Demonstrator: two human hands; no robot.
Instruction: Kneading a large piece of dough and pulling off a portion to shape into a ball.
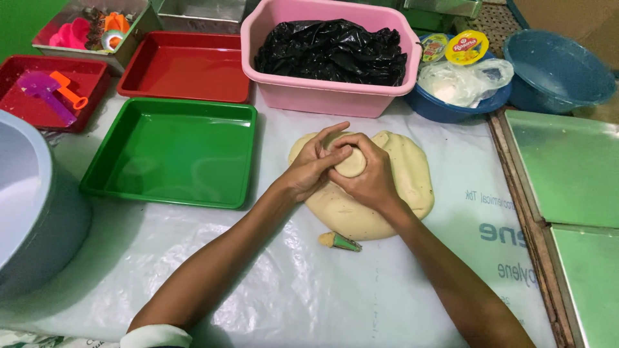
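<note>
Both hands cupped around one small dough ball (351, 162), over the big dough slab (374, 193). Left hand (313, 169) wraps it from the left, fingers curled over the top; right hand (369, 174) closes on it from the right and below. Clenched grip, ball only partly visible between the fingers.

Step in hand, my read: shaping/rounding a portion pulled from the slab. Surface of the ball looks smooth where it shows.

The slab lies on the white plastic sheet (309, 290) covering the table, roughly centre. Just beside its near edge: a small metal cone (342, 242) with dough stuck on its wide end.

Around: empty green tray (171, 151) just left of the hands, red tray (184, 67) behind it, pink tub (329, 93) with a black plastic bag inside behind the slab, metal baking sheets (570, 167) at right.

Next move, judged: even pressure from both palms to keep the ball round, then a light release so it doesn't flatten or stick. Green tray is the nearest free surface.
</note>
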